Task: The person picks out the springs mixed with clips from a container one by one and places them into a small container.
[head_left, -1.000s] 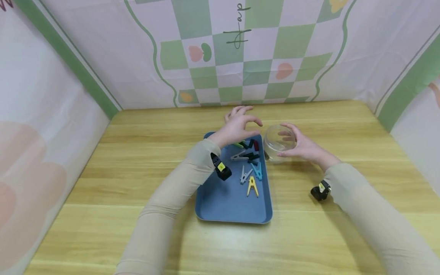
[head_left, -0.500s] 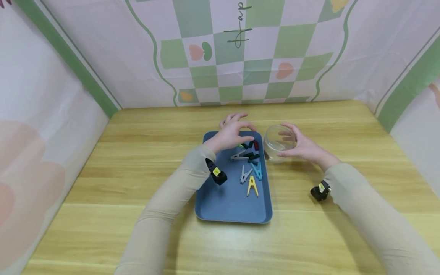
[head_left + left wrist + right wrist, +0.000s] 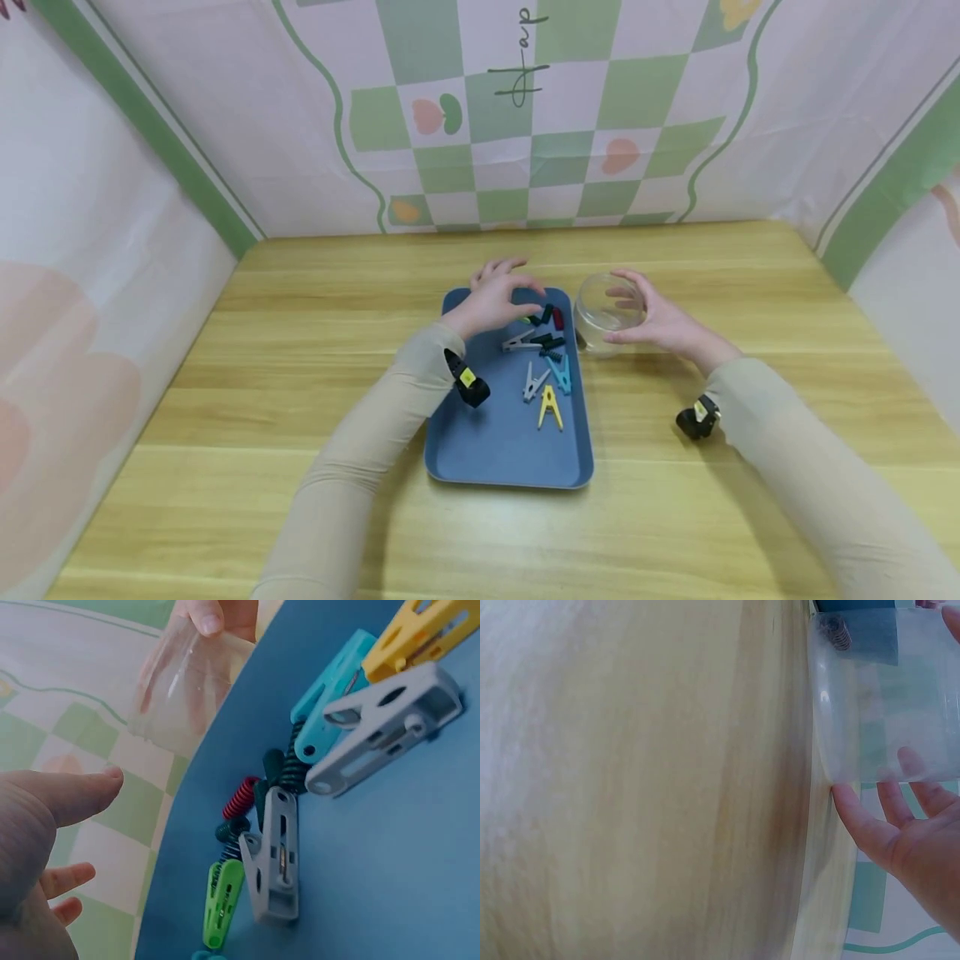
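My left hand (image 3: 491, 302) hovers over the far end of the blue tray (image 3: 495, 454), thumb and fingers apart with nothing between them. Under and beside it lie clothespins: a light green one (image 3: 223, 900), two grey ones (image 3: 274, 859), a light blue one (image 3: 559, 373) and a yellow one (image 3: 550, 407). Among them are dark green coils (image 3: 294, 769) and a red coil (image 3: 241, 798). To the tray's right, my right hand (image 3: 660, 321) holds a clear jar (image 3: 600, 312), its fingers and thumb around the side. One dark coil (image 3: 835, 634) shows through the jar's wall near its base.
The jar stands close against the tray's right rim. Wooden table (image 3: 315, 333) surrounds the tray, and a patterned cloth wall (image 3: 525, 183) rises at the table's far edge. A black wrist camera (image 3: 467, 379) on the left sleeve hangs over the tray.
My left hand has drawn back from near the jar, moving left and a little towards me over the tray. My right hand and the jar have stayed in place.
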